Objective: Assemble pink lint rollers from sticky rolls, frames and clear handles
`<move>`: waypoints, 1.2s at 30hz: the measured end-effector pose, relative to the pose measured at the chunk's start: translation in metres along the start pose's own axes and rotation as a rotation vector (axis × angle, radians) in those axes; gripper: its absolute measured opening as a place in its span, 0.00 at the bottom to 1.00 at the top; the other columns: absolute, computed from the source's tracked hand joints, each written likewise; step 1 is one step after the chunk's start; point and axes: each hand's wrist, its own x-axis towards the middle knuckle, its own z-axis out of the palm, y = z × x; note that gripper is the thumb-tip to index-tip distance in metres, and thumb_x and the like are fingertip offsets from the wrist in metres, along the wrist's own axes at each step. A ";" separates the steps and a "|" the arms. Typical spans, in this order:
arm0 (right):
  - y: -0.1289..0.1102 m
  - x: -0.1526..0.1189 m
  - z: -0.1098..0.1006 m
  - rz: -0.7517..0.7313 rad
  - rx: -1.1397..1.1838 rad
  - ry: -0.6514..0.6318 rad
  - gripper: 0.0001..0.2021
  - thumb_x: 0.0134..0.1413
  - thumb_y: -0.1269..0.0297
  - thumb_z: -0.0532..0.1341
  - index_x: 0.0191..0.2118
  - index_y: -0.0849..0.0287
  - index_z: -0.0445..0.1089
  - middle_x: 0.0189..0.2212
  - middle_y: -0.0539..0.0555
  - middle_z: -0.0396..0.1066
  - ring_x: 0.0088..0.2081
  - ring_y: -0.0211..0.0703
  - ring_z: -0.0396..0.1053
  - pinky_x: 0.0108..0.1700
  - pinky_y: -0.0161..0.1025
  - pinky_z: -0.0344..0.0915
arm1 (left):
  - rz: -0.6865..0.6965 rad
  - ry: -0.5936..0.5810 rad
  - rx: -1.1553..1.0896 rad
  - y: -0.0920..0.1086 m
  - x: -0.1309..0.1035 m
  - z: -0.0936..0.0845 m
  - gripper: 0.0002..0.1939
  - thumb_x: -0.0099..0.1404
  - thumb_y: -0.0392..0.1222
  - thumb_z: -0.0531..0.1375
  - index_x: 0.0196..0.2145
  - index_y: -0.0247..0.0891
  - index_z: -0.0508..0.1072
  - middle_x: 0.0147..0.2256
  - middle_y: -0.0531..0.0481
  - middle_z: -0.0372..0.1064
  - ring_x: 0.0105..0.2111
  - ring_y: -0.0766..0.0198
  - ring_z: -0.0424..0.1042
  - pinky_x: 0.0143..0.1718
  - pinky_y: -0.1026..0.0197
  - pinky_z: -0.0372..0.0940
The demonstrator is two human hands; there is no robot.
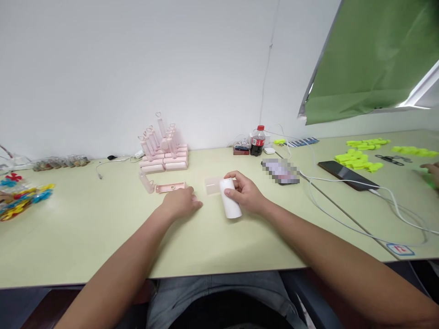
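My right hand (245, 192) is closed around a smooth white cylinder (230, 203), which leans with its lower end toward me. Just behind it lies a clear, pale plastic piece (212, 185), flat on the table. My left hand (181, 201) rests by the right end of an open pink case (171, 187) with a small ring in it; its thumb is apart from the fingers, some of which are hidden. To the left of that case stands a clear pink tube (146, 183), slightly tilted.
Stacked pink cases (164, 163) with heart-topped tubes stand by the wall. A cola bottle (258, 141), a blurred-screen phone (280, 172) and a black phone (348, 175) with white cables lie rightward. Yellow pieces (358, 160) and another person's hand (432, 171) are far right; colourful pieces (25, 198) left.
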 end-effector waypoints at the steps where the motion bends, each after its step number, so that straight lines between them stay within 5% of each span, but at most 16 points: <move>1: 0.000 0.000 0.000 -0.011 -0.018 0.007 0.15 0.50 0.56 0.65 0.41 0.55 0.62 0.24 0.44 0.62 0.25 0.36 0.60 0.27 0.32 0.56 | 0.008 -0.007 0.005 0.001 0.001 0.002 0.18 0.61 0.52 0.55 0.43 0.39 0.71 0.43 0.41 0.75 0.41 0.48 0.74 0.33 0.57 0.62; 11: 0.000 0.003 0.003 0.015 0.010 0.105 0.14 0.49 0.55 0.63 0.37 0.56 0.62 0.22 0.43 0.61 0.24 0.34 0.57 0.25 0.32 0.54 | 0.076 0.103 -0.095 0.001 0.003 0.005 0.13 0.58 0.53 0.58 0.29 0.39 0.69 0.30 0.45 0.73 0.30 0.54 0.71 0.25 0.60 0.54; 18: -0.002 0.009 -0.001 0.094 0.118 0.262 0.14 0.49 0.51 0.60 0.36 0.54 0.61 0.20 0.42 0.60 0.19 0.34 0.57 0.18 0.31 0.54 | 0.279 0.165 -0.575 0.003 0.003 0.005 0.14 0.58 0.52 0.60 0.30 0.40 0.62 0.25 0.56 0.67 0.25 0.65 0.65 0.24 0.64 0.54; 24: -0.001 0.011 -0.004 0.103 0.196 0.382 0.14 0.50 0.51 0.59 0.37 0.52 0.59 0.18 0.41 0.62 0.17 0.36 0.61 0.15 0.32 0.60 | 0.341 0.165 -0.832 0.005 0.003 0.010 0.18 0.63 0.55 0.59 0.28 0.38 0.62 0.26 0.53 0.68 0.26 0.65 0.70 0.26 0.64 0.61; 28: -0.003 0.011 -0.005 0.117 0.300 0.426 0.13 0.47 0.55 0.61 0.34 0.53 0.56 0.18 0.41 0.63 0.17 0.37 0.65 0.16 0.34 0.65 | 0.399 0.195 -0.898 0.006 0.006 0.016 0.18 0.67 0.56 0.55 0.45 0.39 0.65 0.39 0.48 0.70 0.29 0.65 0.73 0.25 0.65 0.66; 31: -0.006 0.011 -0.006 0.101 0.353 0.454 0.14 0.45 0.58 0.63 0.31 0.54 0.55 0.19 0.42 0.64 0.19 0.39 0.70 0.19 0.36 0.70 | 0.436 0.229 -0.946 0.006 0.010 0.021 0.26 0.70 0.56 0.51 0.60 0.43 0.57 0.49 0.43 0.64 0.35 0.64 0.73 0.25 0.64 0.69; 36: -0.007 0.011 -0.005 0.098 0.389 0.466 0.18 0.43 0.57 0.67 0.27 0.56 0.54 0.23 0.44 0.66 0.23 0.39 0.74 0.25 0.38 0.75 | 0.451 0.282 -1.072 0.008 0.013 0.024 0.28 0.72 0.54 0.47 0.66 0.44 0.49 0.55 0.38 0.56 0.40 0.63 0.71 0.26 0.63 0.72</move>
